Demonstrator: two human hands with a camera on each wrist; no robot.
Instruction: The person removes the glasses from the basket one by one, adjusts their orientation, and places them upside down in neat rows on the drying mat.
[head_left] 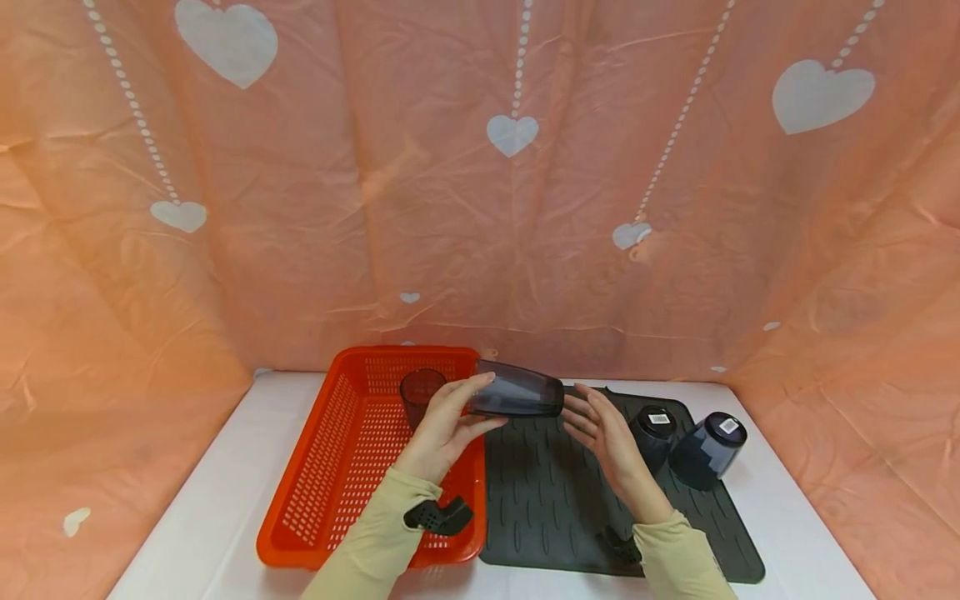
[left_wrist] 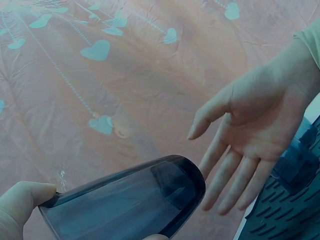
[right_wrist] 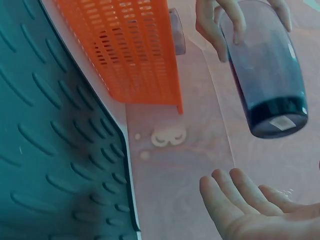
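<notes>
My left hand [head_left: 444,421] grips a dark tinted drinking glass [head_left: 517,392] near its rim, thumb on one side and fingers on the other. The glass [left_wrist: 130,200] lies tilted on its side in the air, its base toward the right. Close to that base is my right hand [head_left: 611,442], palm turned to it with straight fingers. In the right wrist view a gap shows between the right hand [right_wrist: 255,205] and the glass [right_wrist: 270,65], whose base bears a pale label. Another tinted glass [head_left: 422,392] stands in the orange basket [head_left: 300,500].
A dark ribbed drying mat [head_left: 540,500] lies right of the basket on the white table [head_left: 195,517]. Two tinted glasses, one nearer the middle [head_left: 652,433] and one further right [head_left: 705,454], stand upside down on the mat. A pink curtain [head_left: 450,208] with hearts hangs behind.
</notes>
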